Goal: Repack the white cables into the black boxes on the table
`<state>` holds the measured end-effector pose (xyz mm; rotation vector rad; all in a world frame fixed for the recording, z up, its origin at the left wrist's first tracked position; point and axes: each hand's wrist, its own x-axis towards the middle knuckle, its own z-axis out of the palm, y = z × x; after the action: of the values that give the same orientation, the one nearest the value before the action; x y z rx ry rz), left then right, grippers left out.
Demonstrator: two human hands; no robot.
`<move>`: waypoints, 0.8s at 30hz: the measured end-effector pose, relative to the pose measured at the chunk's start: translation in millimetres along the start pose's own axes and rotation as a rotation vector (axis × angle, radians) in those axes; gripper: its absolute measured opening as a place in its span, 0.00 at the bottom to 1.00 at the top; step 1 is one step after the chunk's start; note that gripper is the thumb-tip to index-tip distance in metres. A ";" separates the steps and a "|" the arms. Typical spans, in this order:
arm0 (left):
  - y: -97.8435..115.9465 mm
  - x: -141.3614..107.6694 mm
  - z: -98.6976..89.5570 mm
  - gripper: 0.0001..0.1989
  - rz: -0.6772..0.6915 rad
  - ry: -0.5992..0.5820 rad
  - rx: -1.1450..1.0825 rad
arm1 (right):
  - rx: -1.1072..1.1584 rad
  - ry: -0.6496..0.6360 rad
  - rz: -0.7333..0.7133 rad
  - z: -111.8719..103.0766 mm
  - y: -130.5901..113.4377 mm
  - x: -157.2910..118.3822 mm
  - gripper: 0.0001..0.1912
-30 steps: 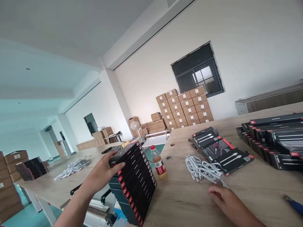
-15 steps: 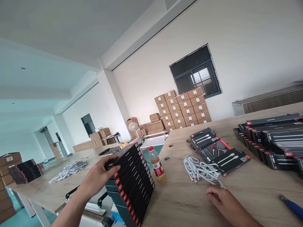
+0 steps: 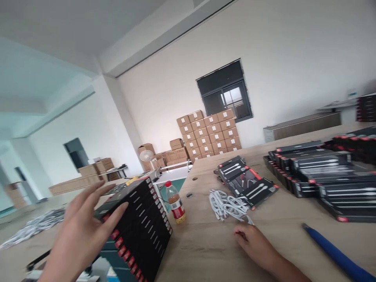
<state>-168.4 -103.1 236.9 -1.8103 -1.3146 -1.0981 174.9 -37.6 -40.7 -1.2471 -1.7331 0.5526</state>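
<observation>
My left hand (image 3: 85, 223) is at the upper left corner of a tall stack of flat black boxes (image 3: 143, 227) with red corners. Its fingers are spread, with the thumb across the front of the upper boxes; the hand holds nothing. My right hand (image 3: 252, 243) rests on the table in a loose fist, and no object shows in its hollow. Just beyond it lies a heap of coiled white cables (image 3: 225, 205), one end reaching close to the knuckles. Several black cable boxes (image 3: 243, 180) lie loosely behind the cables.
A drink bottle with a red cap (image 3: 176, 203) stands right of the stack. Many black boxes (image 3: 320, 164) are piled at right, and a blue-handled tool (image 3: 331, 246) lies in front. More white cables (image 3: 38, 223) are at far left. Cartons (image 3: 208, 135) stand by the wall.
My left hand has come away from the stack's top and spread its fingers. The view has turned right, so the surroundings appear shifted left. My right hand stays curled by the cables.
</observation>
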 end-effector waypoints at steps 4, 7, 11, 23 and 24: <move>69.2 -23.0 54.1 0.12 0.238 -0.082 -0.258 | 0.022 0.023 0.012 4.2 1.2 3.5 0.15; 118.8 -53.7 127.2 0.10 0.240 -0.307 -0.524 | 0.061 0.061 -0.023 0.1 0.0 6.6 0.13; 156.4 -100.2 218.1 0.11 -0.003 -0.456 -0.793 | 0.052 0.247 -0.008 -23.9 8.1 11.7 0.21; 151.9 -140.2 257.6 0.12 -0.151 -0.551 -0.941 | 0.369 0.595 0.594 -50.0 62.4 52.7 0.36; 153.6 -140.6 256.5 0.11 -0.139 -0.559 -0.951 | 0.377 0.618 0.601 -47.3 61.9 58.4 0.33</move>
<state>22.6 11.7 -7.0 -2.9172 -1.3253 -1.5145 241.9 33.0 -41.2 -1.4555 -0.6943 0.7013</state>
